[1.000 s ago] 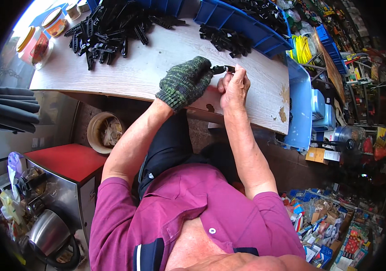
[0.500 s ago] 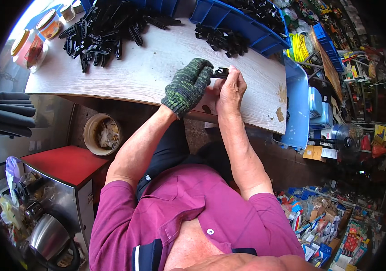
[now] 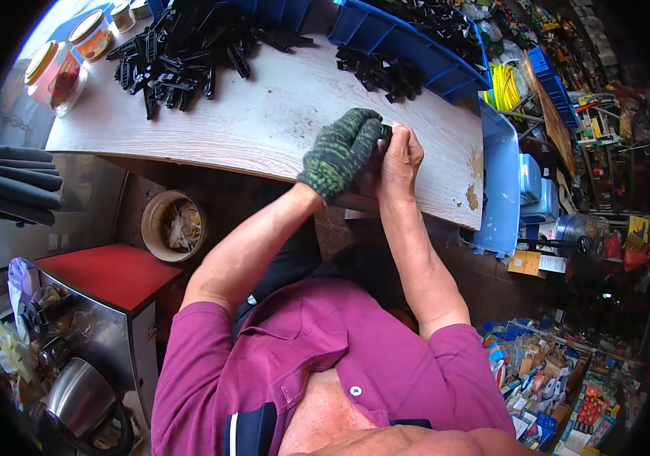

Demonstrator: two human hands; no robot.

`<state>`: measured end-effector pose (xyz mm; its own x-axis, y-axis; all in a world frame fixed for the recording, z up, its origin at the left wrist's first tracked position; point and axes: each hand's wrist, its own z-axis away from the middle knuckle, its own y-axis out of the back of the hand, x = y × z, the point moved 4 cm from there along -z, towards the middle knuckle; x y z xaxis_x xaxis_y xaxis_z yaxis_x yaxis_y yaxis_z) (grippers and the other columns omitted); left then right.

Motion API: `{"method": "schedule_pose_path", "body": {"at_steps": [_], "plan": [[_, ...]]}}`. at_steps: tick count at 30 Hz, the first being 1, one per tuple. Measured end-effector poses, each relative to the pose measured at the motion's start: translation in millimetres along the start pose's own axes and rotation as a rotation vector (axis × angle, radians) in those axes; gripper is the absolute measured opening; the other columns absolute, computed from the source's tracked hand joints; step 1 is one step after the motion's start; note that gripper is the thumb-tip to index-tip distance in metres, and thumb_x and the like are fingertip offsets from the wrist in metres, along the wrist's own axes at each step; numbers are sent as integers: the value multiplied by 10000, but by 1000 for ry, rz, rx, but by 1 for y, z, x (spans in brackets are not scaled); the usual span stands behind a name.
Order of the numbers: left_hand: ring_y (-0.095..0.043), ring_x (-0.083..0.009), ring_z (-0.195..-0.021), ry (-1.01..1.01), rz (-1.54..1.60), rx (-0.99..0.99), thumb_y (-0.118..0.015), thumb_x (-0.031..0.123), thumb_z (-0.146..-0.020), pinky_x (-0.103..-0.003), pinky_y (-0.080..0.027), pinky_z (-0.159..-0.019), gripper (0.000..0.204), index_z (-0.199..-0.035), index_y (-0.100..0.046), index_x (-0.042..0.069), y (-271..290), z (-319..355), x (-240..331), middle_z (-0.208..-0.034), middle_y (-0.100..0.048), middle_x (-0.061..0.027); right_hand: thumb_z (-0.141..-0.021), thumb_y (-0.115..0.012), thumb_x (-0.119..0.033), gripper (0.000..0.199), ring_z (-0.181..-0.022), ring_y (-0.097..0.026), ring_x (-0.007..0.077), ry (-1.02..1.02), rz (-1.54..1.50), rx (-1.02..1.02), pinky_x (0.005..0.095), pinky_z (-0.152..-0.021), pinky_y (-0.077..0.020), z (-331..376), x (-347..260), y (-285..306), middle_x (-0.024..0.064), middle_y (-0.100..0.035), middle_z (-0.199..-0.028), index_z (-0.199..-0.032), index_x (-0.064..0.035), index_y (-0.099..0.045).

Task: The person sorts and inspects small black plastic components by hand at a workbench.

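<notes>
My left hand (image 3: 340,154), in a green and black knitted glove, is closed just above the table's front edge. Against it is my bare right hand (image 3: 399,163), also closed. Between the two sits a small black plastic part (image 3: 386,132), mostly hidden by my fingers. A large heap of black plastic parts (image 3: 180,57) lies at the far left of the table (image 3: 211,133). A smaller pile of similar black parts (image 3: 380,74) lies beyond my hands, beside a blue plastic bin (image 3: 409,53).
Lidded jars (image 3: 53,74) stand at the table's left end. A light-blue tub (image 3: 498,182) adjoins the right end. Below the table is a bucket (image 3: 173,226) with scraps. A red-topped cabinet (image 3: 112,275) and a steel kettle (image 3: 82,395) are at left. Crowded goods fill the right.
My gloved left hand has moved right and closed in on my right hand. The black part between them is now more covered. The view has shifted slightly.
</notes>
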<state>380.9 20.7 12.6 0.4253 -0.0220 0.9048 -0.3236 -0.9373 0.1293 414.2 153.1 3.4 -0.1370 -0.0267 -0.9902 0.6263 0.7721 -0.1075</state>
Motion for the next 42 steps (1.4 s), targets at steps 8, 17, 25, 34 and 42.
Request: {"method": "schedule_pose_path", "body": {"at_steps": [8,17,25,34,42], "plan": [[-623,-351,-1015,-231,-962,33,-619,222,-852,-477,-507,-870,234,-1054,-721,160,52,-104,-20,-1039,-682,-143,-940,-531,-350,323,-365,-383,165,-312,-117,325,537,-537,-595,-42,-30,53,9,-293,-485,-813,-67,-441],[-619,-351,-1036,-203,-1041,-210,-596,177,-860,-488,-509,-845,265,-1109,-687,155,26,-86,-25,-1072,-682,-112,-876,-637,-305,384,-437,-479,193,-251,0,477,553,-600,-614,-68,-35,108,37,-342,-490,-1097,-3,-552],[-628,-352,-970,-272,-929,-202,-613,186,-853,-507,-517,-786,203,-1035,-681,130,23,-82,-28,-1000,-685,-118,-865,-731,-248,323,-367,-443,138,-298,46,-18,449,-514,-594,-46,-15,30,-16,-379,-469,-1041,-26,-574],[-682,-343,-941,36,-331,-191,-647,298,-915,-405,-529,-815,295,-1079,-703,60,32,-70,-27,-1036,-713,-178,-864,-763,-307,367,-384,-400,69,-174,123,-294,279,-390,-459,-37,-8,-12,-48,-445,-517,-1065,-18,-659],[-671,-149,-881,243,186,-166,-588,270,-988,-308,-540,-783,346,-1240,-593,33,10,-40,-19,-1006,-697,-92,-909,-741,-310,244,-412,-343,16,-76,49,-299,207,-389,-270,-34,-5,-10,-71,-503,-569,-919,-76,-673]]}}
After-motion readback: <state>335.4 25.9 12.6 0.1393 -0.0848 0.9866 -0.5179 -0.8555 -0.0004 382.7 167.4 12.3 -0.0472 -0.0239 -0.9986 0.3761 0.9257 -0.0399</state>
